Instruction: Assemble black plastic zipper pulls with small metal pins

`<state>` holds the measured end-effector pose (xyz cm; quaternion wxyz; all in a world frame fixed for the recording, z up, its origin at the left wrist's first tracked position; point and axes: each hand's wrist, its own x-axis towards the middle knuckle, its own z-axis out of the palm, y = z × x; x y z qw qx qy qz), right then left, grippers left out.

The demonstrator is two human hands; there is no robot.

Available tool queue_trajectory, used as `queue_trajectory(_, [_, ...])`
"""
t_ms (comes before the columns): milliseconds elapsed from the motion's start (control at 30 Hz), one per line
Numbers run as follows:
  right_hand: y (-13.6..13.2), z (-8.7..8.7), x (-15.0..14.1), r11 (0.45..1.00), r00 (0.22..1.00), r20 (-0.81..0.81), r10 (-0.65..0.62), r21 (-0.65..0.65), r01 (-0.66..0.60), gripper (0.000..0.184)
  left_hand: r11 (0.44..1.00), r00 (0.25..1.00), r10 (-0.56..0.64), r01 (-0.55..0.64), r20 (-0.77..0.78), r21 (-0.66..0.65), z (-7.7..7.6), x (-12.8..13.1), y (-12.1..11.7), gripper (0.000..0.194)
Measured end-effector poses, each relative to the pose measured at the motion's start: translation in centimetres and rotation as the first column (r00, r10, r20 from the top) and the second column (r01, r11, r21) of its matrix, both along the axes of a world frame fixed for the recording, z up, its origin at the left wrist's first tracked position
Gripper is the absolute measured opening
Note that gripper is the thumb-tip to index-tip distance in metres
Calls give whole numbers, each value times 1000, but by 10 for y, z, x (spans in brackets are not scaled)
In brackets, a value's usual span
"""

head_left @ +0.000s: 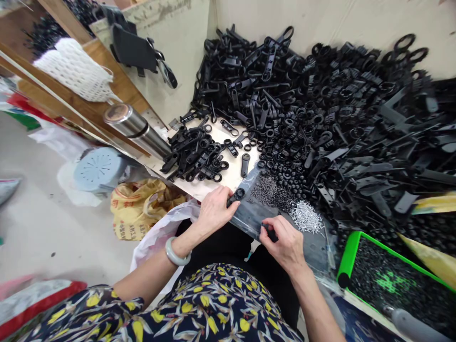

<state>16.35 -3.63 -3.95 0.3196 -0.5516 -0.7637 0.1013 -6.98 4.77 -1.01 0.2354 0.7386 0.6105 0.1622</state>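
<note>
Black plastic part (238,194) pinched in left hand (214,209) fingers at worktop (233,176) edge.
Right hand (285,243) fingers closed on small black piece (270,232); best kept steady, aligned.

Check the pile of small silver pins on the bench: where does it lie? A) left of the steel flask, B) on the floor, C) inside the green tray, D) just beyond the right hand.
D: the silver pins lie on the bench just past the right hand, beside the heap of black parts.
</note>
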Motion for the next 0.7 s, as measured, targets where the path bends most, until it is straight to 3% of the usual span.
queue_trajectory(100, [1, 2, 0, 1000, 999, -37, 5, -15, -5, 10, 994, 1000, 19, -19, 8, -109, 12, -2, 4, 15])
queue_trajectory(200, [2, 10, -3, 999, 990, -144, -3, -46, -3, 13, 969, 984, 53, -10, 168, -248, 23, -2, 1, 18])
queue_trajectory(267, [3, 16, -6, 997, 971, -239, -9, -73, -9, 15, 911, 915, 106, 68, 390, -406, 27, 1, -4, 18])
queue_trajectory(367, [4, 25, -11, 995, 946, -325, -15, -97, -18, 17, 794, 740, 261, 200, 619, -574, 29, 7, -15, 35])
queue_trajectory(533, [1, 28, -15, 993, 932, -361, -35, -119, -8, 14, 776, 604, 370, 216, 705, -593, 30, 15, -30, 37])
queue_trajectory(700, [-5, 31, -17, 993, 915, -399, -63, -121, 15, 12, 709, 564, 403, 305, 720, -636, 29, 22, -40, 41])
